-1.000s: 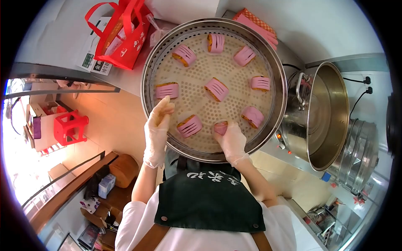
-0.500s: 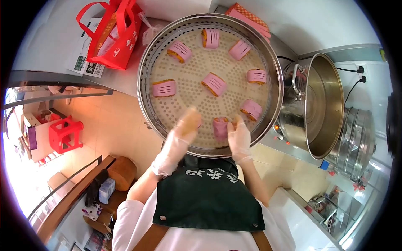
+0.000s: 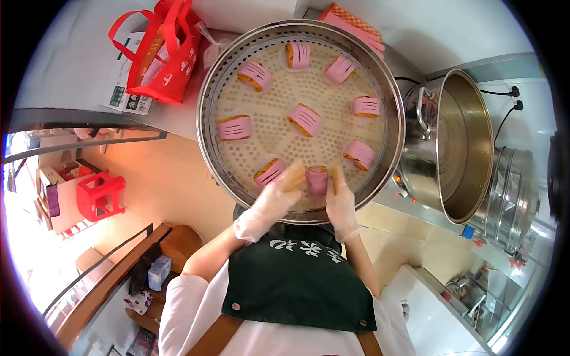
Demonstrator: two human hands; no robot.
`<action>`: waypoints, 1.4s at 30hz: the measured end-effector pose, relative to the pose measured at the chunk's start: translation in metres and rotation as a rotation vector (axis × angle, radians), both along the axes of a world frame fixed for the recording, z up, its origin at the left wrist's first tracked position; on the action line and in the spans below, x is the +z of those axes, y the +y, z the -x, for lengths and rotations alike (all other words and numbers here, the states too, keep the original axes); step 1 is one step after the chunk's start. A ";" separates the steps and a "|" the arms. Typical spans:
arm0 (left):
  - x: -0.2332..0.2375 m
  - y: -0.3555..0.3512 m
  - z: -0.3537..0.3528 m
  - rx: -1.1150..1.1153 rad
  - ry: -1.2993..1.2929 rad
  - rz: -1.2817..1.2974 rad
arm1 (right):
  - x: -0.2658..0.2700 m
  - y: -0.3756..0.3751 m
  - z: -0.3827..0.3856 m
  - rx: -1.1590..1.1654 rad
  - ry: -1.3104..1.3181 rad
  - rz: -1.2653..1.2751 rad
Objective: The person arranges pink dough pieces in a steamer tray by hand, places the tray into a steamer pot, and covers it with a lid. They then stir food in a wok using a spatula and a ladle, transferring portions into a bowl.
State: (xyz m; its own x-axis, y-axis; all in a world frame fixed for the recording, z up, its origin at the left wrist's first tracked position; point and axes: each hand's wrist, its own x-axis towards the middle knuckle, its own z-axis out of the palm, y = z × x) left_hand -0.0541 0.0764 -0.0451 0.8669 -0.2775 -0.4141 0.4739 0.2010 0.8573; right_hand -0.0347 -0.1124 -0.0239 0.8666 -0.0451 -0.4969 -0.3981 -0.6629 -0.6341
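Observation:
A round steamer tray (image 3: 237,155) with a pale perforated liner lies in front of me. Several pink slit-topped rolls with an orange-yellow filling, one of them a central roll (image 3: 304,120), are spread over it. At the near edge, a pink roll (image 3: 317,180) sits between my two hands, both in clear plastic gloves. My left hand (image 3: 278,194), slightly blurred, has its fingers stretched toward this roll's left side. Another pink roll (image 3: 269,172) lies just beyond that hand. My right hand (image 3: 340,199) holds its fingers straight, close along the near roll's right side.
A large steel pot (image 3: 424,160) stands to the right, with stacked metal steamer lids or trays (image 3: 509,199) beyond it. A red bag (image 3: 163,83) is at the back left. Below on the floor, a red stool (image 3: 101,194) stands to the left.
My left hand has moved right, off the lower-left roll and closer to the near-edge roll, uncovering the former. My right hand stays beside the near-edge roll.

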 end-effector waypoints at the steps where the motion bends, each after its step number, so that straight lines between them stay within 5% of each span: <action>1: 0.009 0.014 0.000 0.077 -0.033 0.082 | -0.005 0.005 0.000 -0.291 -0.033 -0.379; 3: 0.025 0.036 0.000 0.359 -0.069 -0.273 | -0.021 0.012 0.000 -0.874 -0.088 -1.127; 6: 0.049 0.038 0.008 0.530 0.156 -0.014 | -0.030 0.021 0.003 0.219 -0.224 -0.214; 13: 0.028 0.034 0.013 0.514 0.408 0.097 | -0.042 0.067 -0.012 0.172 -0.039 -0.399; 16: 0.016 0.028 0.012 0.586 0.324 0.270 | -0.038 0.073 -0.016 0.141 0.003 -0.376; 25: 0.020 0.025 0.018 0.644 0.326 0.356 | -0.037 0.092 -0.024 0.342 -0.196 -0.182; 28: 0.042 0.032 0.017 0.559 0.334 0.315 | -0.019 0.081 -0.031 0.262 -0.073 -0.192; 31: 0.055 0.046 0.022 0.382 0.152 0.043 | -0.005 0.047 -0.028 0.146 -0.280 -0.213; 39: 0.052 0.079 0.003 0.609 -0.375 -0.516 | 0.024 -0.065 0.037 -0.515 -0.595 -0.329; 42: 0.052 0.081 -0.018 0.524 -0.392 -0.504 | 0.049 -0.072 0.076 -0.748 -0.519 -0.060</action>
